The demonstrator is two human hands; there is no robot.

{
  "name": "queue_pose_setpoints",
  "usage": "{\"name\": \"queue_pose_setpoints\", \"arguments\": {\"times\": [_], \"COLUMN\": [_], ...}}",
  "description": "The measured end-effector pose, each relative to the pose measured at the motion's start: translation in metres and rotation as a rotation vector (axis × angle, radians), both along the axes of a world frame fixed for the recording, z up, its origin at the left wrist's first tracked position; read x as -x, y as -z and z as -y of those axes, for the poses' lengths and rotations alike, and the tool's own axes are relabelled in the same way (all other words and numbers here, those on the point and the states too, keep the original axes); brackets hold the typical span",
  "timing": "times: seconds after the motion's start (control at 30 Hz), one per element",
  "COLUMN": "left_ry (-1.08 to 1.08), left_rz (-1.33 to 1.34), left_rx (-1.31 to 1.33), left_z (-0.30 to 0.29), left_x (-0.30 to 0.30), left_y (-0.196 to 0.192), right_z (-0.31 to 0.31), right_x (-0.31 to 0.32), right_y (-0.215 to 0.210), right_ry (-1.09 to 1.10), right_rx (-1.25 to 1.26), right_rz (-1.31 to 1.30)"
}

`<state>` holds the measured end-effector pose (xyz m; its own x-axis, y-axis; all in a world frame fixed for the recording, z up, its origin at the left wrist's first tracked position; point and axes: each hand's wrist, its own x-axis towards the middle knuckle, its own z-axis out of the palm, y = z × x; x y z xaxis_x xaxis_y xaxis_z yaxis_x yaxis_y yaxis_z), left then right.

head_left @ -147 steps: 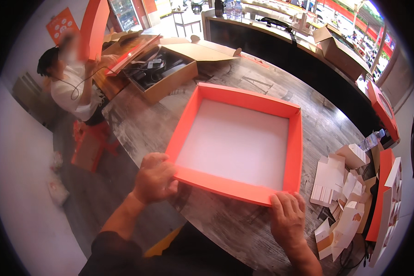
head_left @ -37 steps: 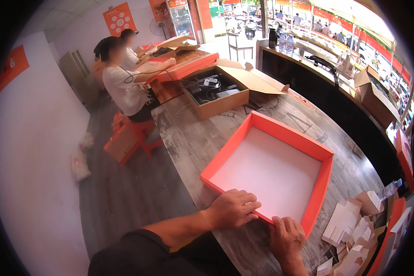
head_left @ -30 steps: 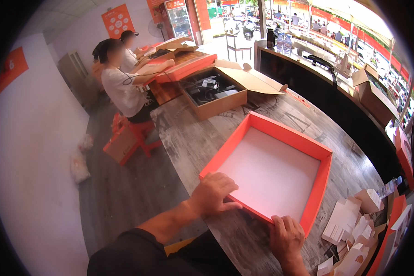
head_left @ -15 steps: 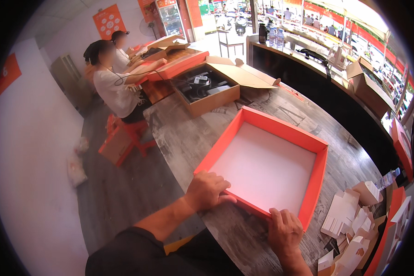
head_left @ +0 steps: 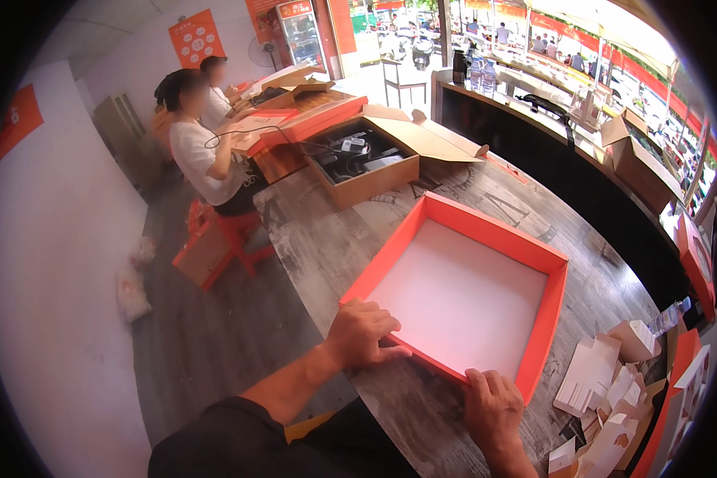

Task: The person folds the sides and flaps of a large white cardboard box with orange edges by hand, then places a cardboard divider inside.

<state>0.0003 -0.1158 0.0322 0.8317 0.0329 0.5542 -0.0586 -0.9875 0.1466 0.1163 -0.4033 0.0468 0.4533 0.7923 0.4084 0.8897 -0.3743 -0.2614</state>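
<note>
A shallow square red-orange box tray (head_left: 462, 291), with a white inside, lies open side up on the grey wood-grain table (head_left: 319, 275). Its near wall is gripped by both my hands. My left hand (head_left: 362, 334) closes over the near left corner, thumb along the outside of the wall. Toward the near right corner my right hand (head_left: 494, 406) has its fingers hooked over the rim. Nothing lies inside the tray.
Beyond the tray stands an opened brown carton (head_left: 374, 179) with black gear and a cable. White cardboard pieces (head_left: 605, 398) pile up at the right, near a plastic bottle (head_left: 668, 317). Two people sit at the far left, the nearer (head_left: 203, 155) on a red stool (head_left: 243, 243).
The view has shifted slightly, while my hands keep the same hold on the tray. At the far left, the nearer person's arms have drawn back and a red-edged piece is now raised there.
</note>
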Motion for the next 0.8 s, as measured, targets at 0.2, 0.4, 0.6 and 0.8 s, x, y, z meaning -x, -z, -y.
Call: {"name": "queue_pose_setpoints", "arguments": {"times": [0.2,0.4,0.6,0.8], "left_ry": [0.044,0.051,0.049,0.045], "left_rz": [0.033,0.021,-0.044,-0.074], "left_rx": [0.039,0.044,0.006,0.019], "left_z": [-0.004,-0.005,-0.005,-0.005], "left_x": [-0.002,-0.005,-0.008,-0.006], "left_y": [0.002,-0.005,-0.008,-0.01], "right_z": [0.015,0.022,0.013,0.01], "right_x": [-0.001,-0.012,-0.007,-0.006], "right_y": [-0.023,-0.023,-0.014,-0.014], "right_ry": [-0.064,-0.06,0.001,0.014], "right_rx": [0.12,0.22,0.197,0.217], "right_rz": [-0.133,-0.105,-0.14,-0.132]}}
